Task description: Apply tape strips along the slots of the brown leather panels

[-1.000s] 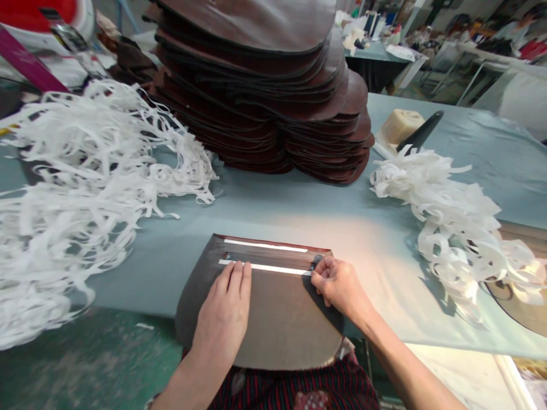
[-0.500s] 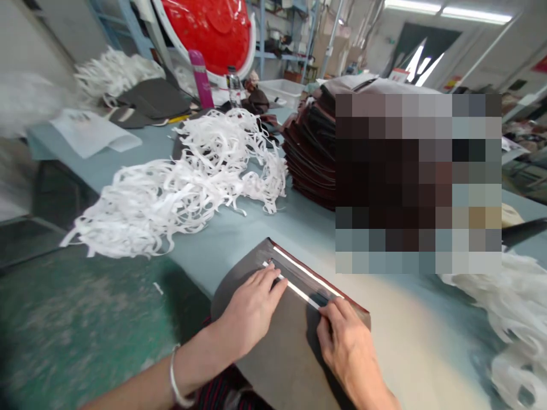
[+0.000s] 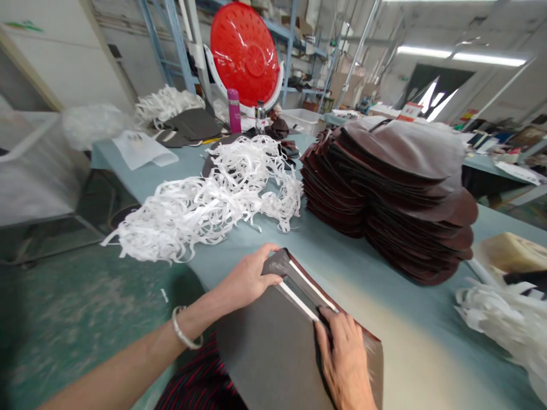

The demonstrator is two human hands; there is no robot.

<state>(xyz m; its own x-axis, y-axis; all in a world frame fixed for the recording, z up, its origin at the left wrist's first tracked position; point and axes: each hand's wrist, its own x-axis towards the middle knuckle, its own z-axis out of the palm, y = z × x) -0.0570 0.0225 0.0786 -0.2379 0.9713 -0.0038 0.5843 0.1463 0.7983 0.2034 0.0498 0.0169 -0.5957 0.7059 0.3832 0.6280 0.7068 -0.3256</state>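
Observation:
A grey leather-like panel with a reddish-brown far edge lies before me at the table's near edge, overhanging towards my lap. Two white strips, a far strip and a near strip, run along a dark slot between them. My left hand grips the panel's far left corner, thumb on top near the end of the near strip, fingers round the edge. My right hand is closed on the panel at the slot's right end, thumb by the near strip and fingertips at the far one.
A tangled heap of white strips lies behind the panel. Tall stacks of dark brown pieces stand back right. More white strips and a cream block lie right. A pink bottle and red basin are farther back.
My left hand has gone from pressing on the near white strip to gripping the panel's corner. The slot shows more openly. My right hand stays near its right end, and the view has shifted.

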